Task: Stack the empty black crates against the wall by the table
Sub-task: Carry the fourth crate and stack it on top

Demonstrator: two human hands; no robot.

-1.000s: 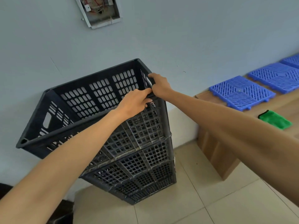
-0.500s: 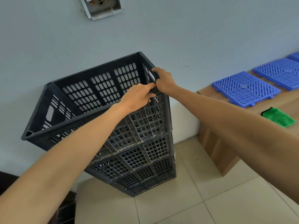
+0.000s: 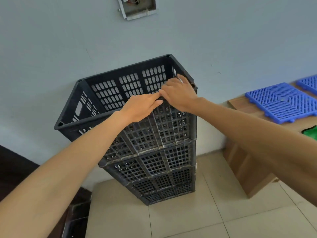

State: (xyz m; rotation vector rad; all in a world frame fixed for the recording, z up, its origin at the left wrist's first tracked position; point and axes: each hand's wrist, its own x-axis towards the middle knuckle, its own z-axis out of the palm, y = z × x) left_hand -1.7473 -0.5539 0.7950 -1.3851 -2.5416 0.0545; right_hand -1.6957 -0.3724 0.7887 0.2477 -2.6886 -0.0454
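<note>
Both hands have shifted along the near rim of the top crate point(image 3: 123, 86) since half a second ago: the left hand point(image 3: 143, 105) now lies flatter, and the right hand point(image 3: 178, 93) has come in from the corner until the fingertips of the two nearly meet. Left grip: fingers stretched out and laid together over the rim, palm down on the outer wall, not curled round anything. Right grip: fingers bent over the rim just short of the near right corner, their tips hidden inside the crate, so whether they pinch the edge cannot be told. Both forearms reach in from the bottom corners of the view.

The top crate sits open side up, empty, square on the stack of black crates point(image 3: 159, 162). The stack stands on the tiled floor point(image 3: 180, 219) with its far side close against the pale wall point(image 3: 51, 48). To the right, apart from the stack, is the wooden worktop point(image 3: 240, 107); blue grid tiles point(image 3: 281, 102) lie on its near left corner, and a green cloth point(image 3: 311, 132) lies at the picture's right edge. An open wall box point(image 3: 139, 7) with wires is mounted above the stack.
</note>
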